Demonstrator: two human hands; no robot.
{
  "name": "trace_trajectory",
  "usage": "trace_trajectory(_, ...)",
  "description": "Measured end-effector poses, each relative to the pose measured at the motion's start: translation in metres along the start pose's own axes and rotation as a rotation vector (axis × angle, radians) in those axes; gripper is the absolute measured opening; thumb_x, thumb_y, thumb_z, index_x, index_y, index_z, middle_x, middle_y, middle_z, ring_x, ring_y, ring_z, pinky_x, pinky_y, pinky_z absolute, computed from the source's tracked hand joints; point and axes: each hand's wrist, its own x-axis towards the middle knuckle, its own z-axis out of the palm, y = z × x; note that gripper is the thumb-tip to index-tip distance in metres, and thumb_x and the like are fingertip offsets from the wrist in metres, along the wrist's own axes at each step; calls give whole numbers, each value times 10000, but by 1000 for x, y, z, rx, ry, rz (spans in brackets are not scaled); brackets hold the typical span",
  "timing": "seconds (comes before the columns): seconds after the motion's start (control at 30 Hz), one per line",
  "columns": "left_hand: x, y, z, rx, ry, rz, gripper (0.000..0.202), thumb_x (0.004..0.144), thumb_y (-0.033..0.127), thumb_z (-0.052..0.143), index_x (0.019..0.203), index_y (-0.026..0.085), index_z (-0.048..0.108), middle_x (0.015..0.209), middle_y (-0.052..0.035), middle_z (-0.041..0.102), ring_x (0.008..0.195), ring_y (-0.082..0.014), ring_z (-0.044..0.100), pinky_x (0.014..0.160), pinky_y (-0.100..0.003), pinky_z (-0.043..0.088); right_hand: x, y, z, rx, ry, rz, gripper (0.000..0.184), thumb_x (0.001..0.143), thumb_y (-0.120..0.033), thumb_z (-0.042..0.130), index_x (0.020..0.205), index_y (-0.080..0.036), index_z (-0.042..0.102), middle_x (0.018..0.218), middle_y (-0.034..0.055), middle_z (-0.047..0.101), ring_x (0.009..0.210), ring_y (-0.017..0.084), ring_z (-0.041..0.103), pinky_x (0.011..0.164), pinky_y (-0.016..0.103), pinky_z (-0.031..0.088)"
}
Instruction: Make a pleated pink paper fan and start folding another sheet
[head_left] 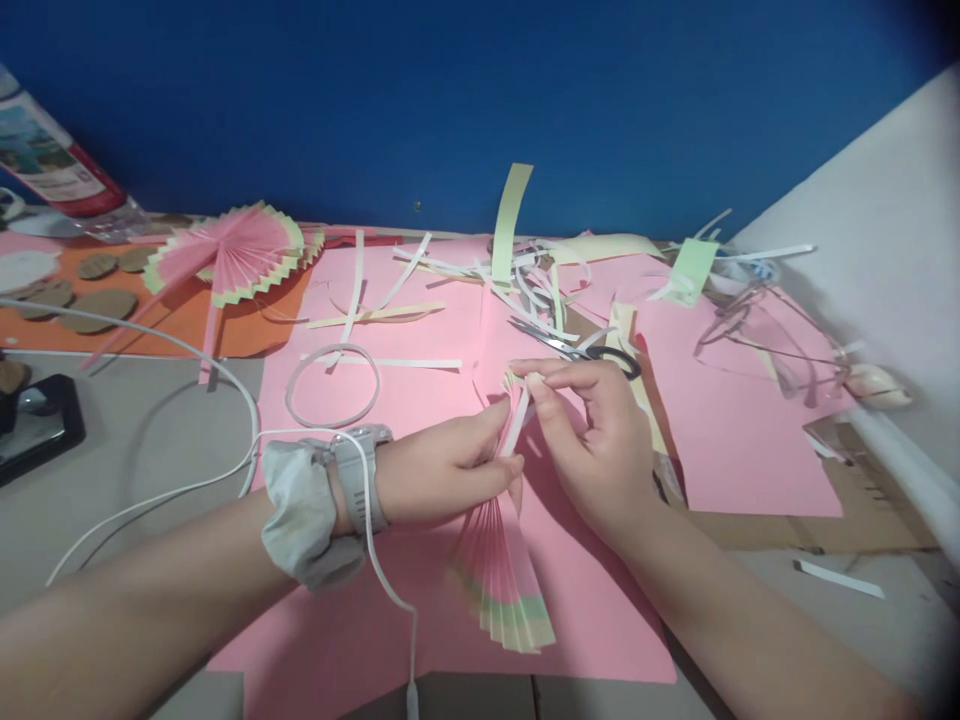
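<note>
A pleated pink paper fan (501,570) with green and cream edge bands hangs down between both hands. My left hand (442,470) pinches its folded middle, fingers closed. My right hand (592,440) is closed too, pinching the fan's upper end and a thin white strip (517,425) that runs across the folds. Scissors (577,345) with black handles lie just beyond my right hand on the pink sheet (420,630). A grey watch and a grey scrunchie sit on my left wrist.
A finished pink fan (232,255) rests on an orange sheet (247,325) at the far left. White and green paper strips (517,270) litter the back. A white paper ring (332,385), a white cable (172,490) and a phone (34,425) lie at left.
</note>
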Motion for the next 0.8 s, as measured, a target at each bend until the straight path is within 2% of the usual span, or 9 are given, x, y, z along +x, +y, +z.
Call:
trace_trajectory(0.17,1,1,1,-51,-7,5,264,927,139,421,1190,139,391,677,18,654,574,-121,503,658,-268,415,0,0,-1,-3,-28,21,110,877,-140,580,891,-238,532,995,27,714,973,177,674,837,366,529)
trace_trajectory(0.37,2,2,0,-32,-12,-30,199,918,150,443,1113,158,402,670,28,647,497,-94,429,556,-234,363,0,2,-1,-13,-17,14,117,871,-127,588,889,-236,547,982,17,714,971,162,670,841,340,521)
trace_trajectory(0.5,1,3,0,-10,-15,-42,150,913,162,442,1056,170,397,659,32,641,451,-81,355,495,-231,328,-1,3,0,6,-22,9,108,869,-140,591,893,-238,554,985,22,708,961,180,670,839,371,522)
trace_trajectory(0.8,1,3,0,23,-27,-56,177,913,174,430,1085,170,386,685,27,647,448,-81,354,491,-236,321,-1,5,1,49,-17,48,92,867,-156,596,890,-236,557,983,27,698,954,196,673,840,396,530)
